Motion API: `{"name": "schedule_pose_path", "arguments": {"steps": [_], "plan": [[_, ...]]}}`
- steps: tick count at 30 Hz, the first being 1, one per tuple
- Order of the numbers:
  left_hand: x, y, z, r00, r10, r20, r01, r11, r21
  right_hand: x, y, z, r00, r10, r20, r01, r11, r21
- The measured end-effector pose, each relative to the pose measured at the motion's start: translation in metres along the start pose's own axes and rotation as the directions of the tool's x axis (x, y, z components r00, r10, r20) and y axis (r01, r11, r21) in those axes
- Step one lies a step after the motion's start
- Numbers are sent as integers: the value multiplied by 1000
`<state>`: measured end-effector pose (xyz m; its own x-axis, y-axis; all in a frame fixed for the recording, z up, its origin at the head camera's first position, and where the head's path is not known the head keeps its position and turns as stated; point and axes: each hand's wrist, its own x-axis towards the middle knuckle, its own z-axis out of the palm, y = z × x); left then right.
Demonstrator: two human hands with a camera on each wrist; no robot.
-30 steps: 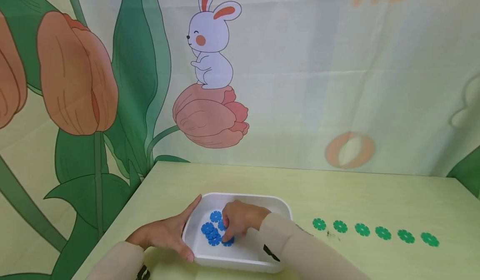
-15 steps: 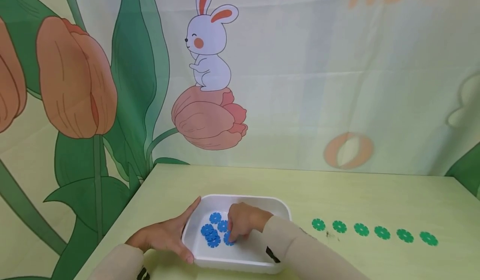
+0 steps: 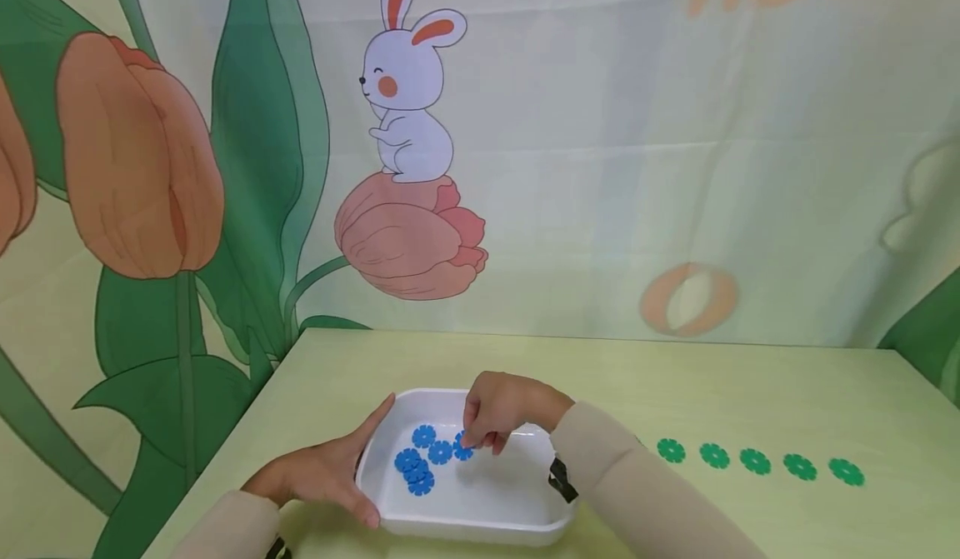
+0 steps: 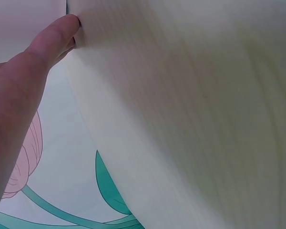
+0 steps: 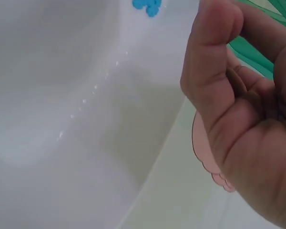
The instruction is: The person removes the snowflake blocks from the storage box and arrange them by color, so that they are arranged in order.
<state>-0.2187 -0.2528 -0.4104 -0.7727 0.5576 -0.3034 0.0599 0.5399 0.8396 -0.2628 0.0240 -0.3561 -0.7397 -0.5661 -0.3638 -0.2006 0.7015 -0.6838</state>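
Note:
A white plastic tray (image 3: 480, 532) stands on the table, with several blue snowflake building discs (image 3: 420, 467) in its left half, some overlapping. My left hand (image 3: 322, 471) holds the tray's left end, thumb at the front corner and fingers at the back corner. Over the tray, my right hand (image 3: 502, 409) pinches one blue snowflake disc (image 3: 462, 447) between thumb and fingertips, tilted and partly covered by them. In the right wrist view, other blue discs (image 5: 148, 5) show at the top edge. In the left wrist view, a finger (image 4: 52, 40) extends beside the table surface.
Green snowflake discs (image 3: 755, 461) lie in a row on the table to the right of the tray; my right sleeve (image 3: 637, 467) mostly covers the leftmost. The pale table (image 3: 615, 367) meets a printed cloth backdrop (image 3: 570, 167) at its far edge.
My right hand has lifted up and back from the tray's bottom with a blue disc pinched in it. The left hand stays on the tray; the view has shifted slightly.

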Motion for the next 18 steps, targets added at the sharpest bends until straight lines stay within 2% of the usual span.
{"name": "schedule_pose_path", "arguments": {"steps": [9,18], "plan": [[-2,0,0,1000,-8,-3,8,1000,7,-19,17,-18,1000,-18,-20,20,992,121],[1,0,0,1000,-9,2,9,1000,11,-45,29,-37,998,-47,-33,53,984,171]]}}
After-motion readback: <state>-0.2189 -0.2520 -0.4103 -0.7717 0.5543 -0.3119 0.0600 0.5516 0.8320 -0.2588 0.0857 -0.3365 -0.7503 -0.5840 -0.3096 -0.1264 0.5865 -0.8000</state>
